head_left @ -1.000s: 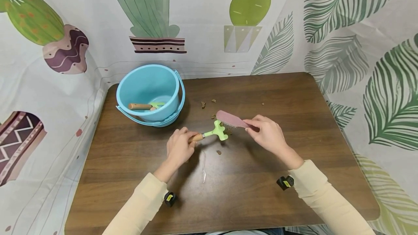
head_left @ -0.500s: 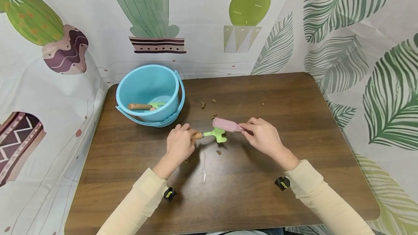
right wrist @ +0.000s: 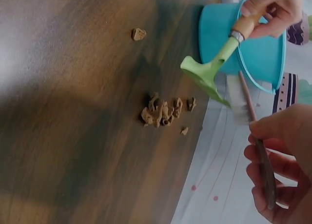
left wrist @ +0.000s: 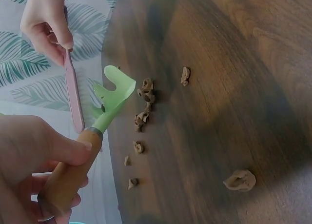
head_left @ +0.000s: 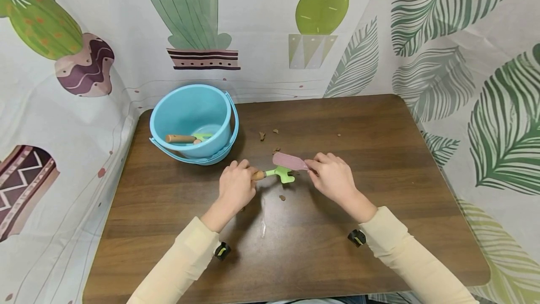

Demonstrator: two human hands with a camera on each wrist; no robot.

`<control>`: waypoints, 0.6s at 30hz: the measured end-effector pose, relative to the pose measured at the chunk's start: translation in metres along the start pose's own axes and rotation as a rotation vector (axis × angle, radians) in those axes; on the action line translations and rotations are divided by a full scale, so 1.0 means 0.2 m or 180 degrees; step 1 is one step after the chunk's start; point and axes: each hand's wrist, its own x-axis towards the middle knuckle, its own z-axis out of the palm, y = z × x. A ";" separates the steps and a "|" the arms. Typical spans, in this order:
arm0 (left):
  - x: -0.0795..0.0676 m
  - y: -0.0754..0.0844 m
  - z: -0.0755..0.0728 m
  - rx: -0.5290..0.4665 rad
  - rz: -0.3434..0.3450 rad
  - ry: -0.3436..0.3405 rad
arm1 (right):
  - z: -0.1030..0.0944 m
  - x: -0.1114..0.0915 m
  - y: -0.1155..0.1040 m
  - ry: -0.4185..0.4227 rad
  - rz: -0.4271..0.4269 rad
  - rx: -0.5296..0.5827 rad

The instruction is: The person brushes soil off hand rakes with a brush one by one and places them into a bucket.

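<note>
My left hand (head_left: 237, 184) grips the wooden handle of a small green garden rake (head_left: 286, 177), its broad tines pointing right. In my right hand (head_left: 335, 175) is a pink brush (head_left: 288, 161), pinched by its handle. Its white bristles (right wrist: 237, 99) face the rake head in the right wrist view, and in the head view the brush back overlaps the tines. A small dark bit (left wrist: 103, 108) shows at the rake head. Below the two tools, a cluster of brown curled crumbs (right wrist: 158, 112) lies on the table.
A light blue bucket (head_left: 191, 99) with a handle stands at the table's back left. Inside it lies another green tool with a wooden handle (head_left: 180, 139). More brown bits (head_left: 262, 136) are scattered on the wooden table (head_left: 358, 121). A patterned cloth hangs behind.
My right hand has moved left, bringing the brush down and left until it overlaps the rake head. My left hand has shifted slightly right with the rake.
</note>
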 end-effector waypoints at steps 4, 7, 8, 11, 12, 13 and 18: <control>0.00 0.01 0.01 -0.0017 -0.0010 0.0068 | 0.02 0.00 -0.03 0.0082 -0.0064 -0.0178; 0.00 0.02 0.02 -0.0022 0.0005 0.0129 | 0.04 0.00 -0.05 0.0128 -0.0118 -0.0324; 0.00 0.03 0.02 -0.0013 0.0008 0.0143 | 0.04 0.00 -0.06 0.0141 -0.0135 -0.0377; 0.00 0.04 0.02 0.0022 0.0015 0.0148 | 0.06 -0.01 -0.07 0.0204 -0.0184 -0.0520; 0.00 0.04 0.02 0.0036 0.0016 0.0153 | 0.06 -0.01 -0.08 0.0235 -0.0199 -0.0559; 0.00 0.04 0.02 0.0058 0.0021 0.0161 | 0.07 -0.01 -0.08 0.0267 -0.0203 -0.0599; 0.00 0.05 0.02 0.0143 0.0054 0.0186 | 0.08 0.00 -0.09 0.0419 -0.0224 -0.0713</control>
